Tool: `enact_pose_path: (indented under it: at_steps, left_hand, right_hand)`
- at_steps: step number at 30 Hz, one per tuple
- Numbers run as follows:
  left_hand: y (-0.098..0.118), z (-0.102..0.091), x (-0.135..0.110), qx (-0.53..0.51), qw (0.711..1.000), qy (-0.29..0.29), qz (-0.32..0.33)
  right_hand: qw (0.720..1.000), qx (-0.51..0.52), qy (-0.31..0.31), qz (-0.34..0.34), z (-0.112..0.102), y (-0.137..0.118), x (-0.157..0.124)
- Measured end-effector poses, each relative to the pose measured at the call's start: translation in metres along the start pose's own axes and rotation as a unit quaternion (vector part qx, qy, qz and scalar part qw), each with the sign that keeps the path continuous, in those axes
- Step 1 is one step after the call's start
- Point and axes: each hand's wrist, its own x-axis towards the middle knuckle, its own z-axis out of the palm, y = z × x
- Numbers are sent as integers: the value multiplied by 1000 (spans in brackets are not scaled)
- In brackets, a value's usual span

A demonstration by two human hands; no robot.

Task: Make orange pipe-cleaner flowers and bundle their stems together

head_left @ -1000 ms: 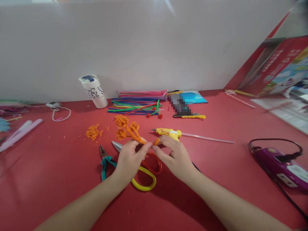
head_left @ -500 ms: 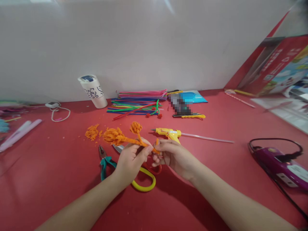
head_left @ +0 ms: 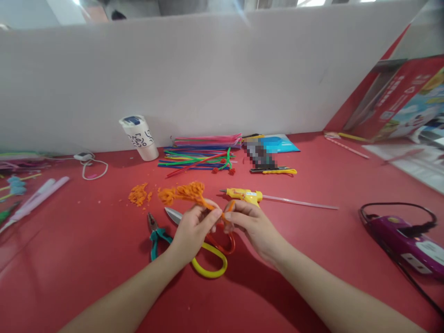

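My left hand (head_left: pixel 192 229) pinches the stems of an orange pipe-cleaner flower bunch (head_left: pixel 183 193), whose fuzzy heads point up and left. Close against it, my right hand (head_left: pixel 253 225) pinches the short orange end of the same stems (head_left: pixel 229 208). Both hands hover just above scissors (head_left: pixel 211 252) with one red and one yellow handle loop, lying on the red table (head_left: pixel 86 259). Teal-handled pliers (head_left: pixel 155 232) lie left of my left hand. Just beyond my right hand lies a yellow glue gun (head_left: pixel 244 195), a clear glue stick jutting from it to the right.
Orange fuzz scraps (head_left: pixel 138 194) lie left of the flowers. Coloured pipe cleaners (head_left: pixel 197 155) are stacked by the white partition, next to a white cup (head_left: pixel 139 137). A purple device with a black cord (head_left: pixel 402 236) sits at the right. A red box (head_left: pixel 398 99) leans at the far right.
The flower bunch has been turned, so its heads now lie closer together and lower, pointing left. Both hands stay pinched on the stems. The camera has tilted up a little.
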Motion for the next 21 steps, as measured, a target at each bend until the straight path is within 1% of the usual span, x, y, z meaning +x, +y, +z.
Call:
enact_pose_path:
  at_steps: [1,3,5,6,10,13,15,17,19,21]
  left_hand:
    - [1,1,1,1,1000,5,-15]
    - [5,2,4,6,999,12,-31]
    - [10,2,6,6,999,21,-30]
    - [14,2,7,4,999,25,-29]
    - [26,-1,9,-13,999,28,-20]
    - [34,-1,2,-32,999,30,-5]
    - [38,0,-4,-39,999,35,8]
    - [41,-1,-12,-36,998,36,21]
    - [43,-4,-18,-21,999,31,32]
    - [45,-7,-23,0,999,27,41]
  right_hand:
    - [998,-46,16,-31,0,0,1]
    - [983,-157,37,-87,-1,-1,3]
    - [954,-265,43,-135,-1,-3,6]
    - [940,-300,47,-154,0,-4,8]
    - [898,-369,61,-232,8,-16,11]
    - [871,-398,43,-284,17,-24,6]
    - [865,-402,28,-299,22,-28,0]
    - [869,-395,24,-299,26,-31,-7]
    - [881,-376,28,-285,30,-33,-13]
    - [903,-345,32,-256,34,-36,-19]
